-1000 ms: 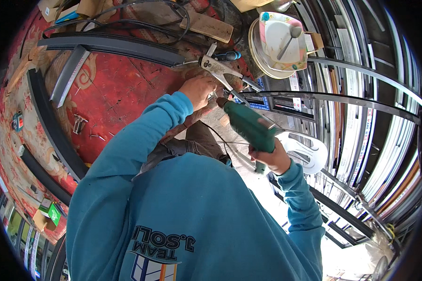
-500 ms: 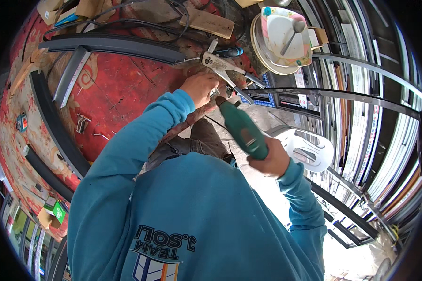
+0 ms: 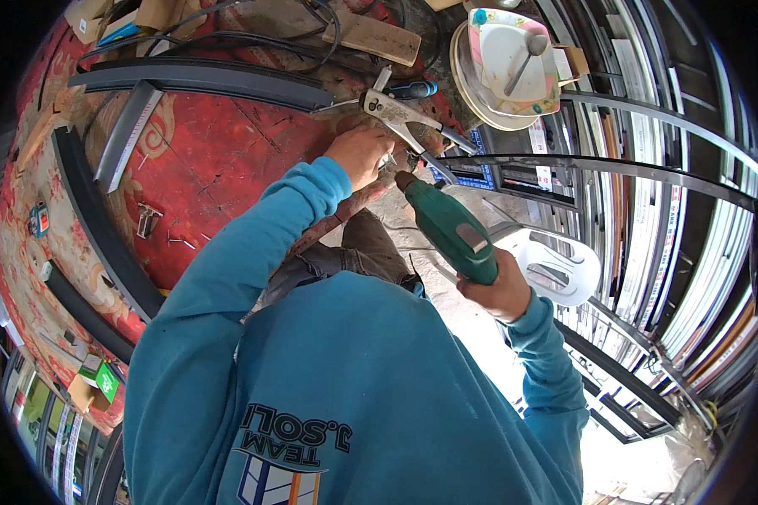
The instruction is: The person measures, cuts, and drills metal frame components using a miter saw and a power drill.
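Observation:
My right hand grips a green power drill, its bit slanting up toward my left hand. My left hand lies knuckles-up at the edge of the red patterned table, fingers curled on a small pale metal piece that is mostly hidden. Just beyond it lies a silver hand riveter, with a blue-handled screwdriver beside it. My teal sleeves reach up from the lower edge.
Dark curved metal profiles lie across the table, with a small bracket and loose screws. Stacked plates with a spoon sit at the back. A white plastic stool stands at the right, before racks of long profiles.
My right hand has dropped a little and the drill stands steeper, its tip still near my left hand. My left hand stays at the table's edge.

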The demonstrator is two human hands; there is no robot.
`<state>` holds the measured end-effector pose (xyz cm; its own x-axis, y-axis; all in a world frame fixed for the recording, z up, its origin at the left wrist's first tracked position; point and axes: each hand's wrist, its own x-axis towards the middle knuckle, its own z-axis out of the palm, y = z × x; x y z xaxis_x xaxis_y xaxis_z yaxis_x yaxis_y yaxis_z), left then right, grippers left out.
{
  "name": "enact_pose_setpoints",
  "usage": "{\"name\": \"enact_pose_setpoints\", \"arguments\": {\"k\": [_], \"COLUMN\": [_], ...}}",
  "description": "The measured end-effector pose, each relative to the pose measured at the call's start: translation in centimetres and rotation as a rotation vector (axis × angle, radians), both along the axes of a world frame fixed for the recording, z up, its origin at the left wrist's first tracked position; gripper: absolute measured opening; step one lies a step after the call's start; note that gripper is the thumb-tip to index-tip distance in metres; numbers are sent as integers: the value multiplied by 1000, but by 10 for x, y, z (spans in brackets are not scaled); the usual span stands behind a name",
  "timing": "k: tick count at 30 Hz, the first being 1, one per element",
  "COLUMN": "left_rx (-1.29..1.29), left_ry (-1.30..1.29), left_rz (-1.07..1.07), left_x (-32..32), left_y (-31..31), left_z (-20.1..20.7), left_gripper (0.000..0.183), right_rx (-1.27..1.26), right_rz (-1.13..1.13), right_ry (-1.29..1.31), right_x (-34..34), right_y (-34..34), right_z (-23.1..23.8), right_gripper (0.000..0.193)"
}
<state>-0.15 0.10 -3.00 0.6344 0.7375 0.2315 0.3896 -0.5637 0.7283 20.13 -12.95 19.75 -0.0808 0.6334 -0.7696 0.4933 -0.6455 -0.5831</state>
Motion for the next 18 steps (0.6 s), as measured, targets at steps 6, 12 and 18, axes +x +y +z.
{"name": "enact_pose_setpoints", "arguments": {"k": [6, 12, 18], "left_rx": [-59, -56, -61], "left_ry": [13, 152, 46], "left_rz": [-41, -63, 31], "left_x": [-3, -3, -4], "left_y": [2, 3, -10], "left_z": [4, 12, 49], "left_gripper": [12, 20, 48], "right_rx": [74, 216, 663], "right_rz": [37, -231, -196], "right_ry": [-90, -104, 290], "right_x": [10, 27, 25], "right_y": [-9, -44, -25], "right_z": [41, 68, 69], "right_gripper": [38, 47, 88]}}
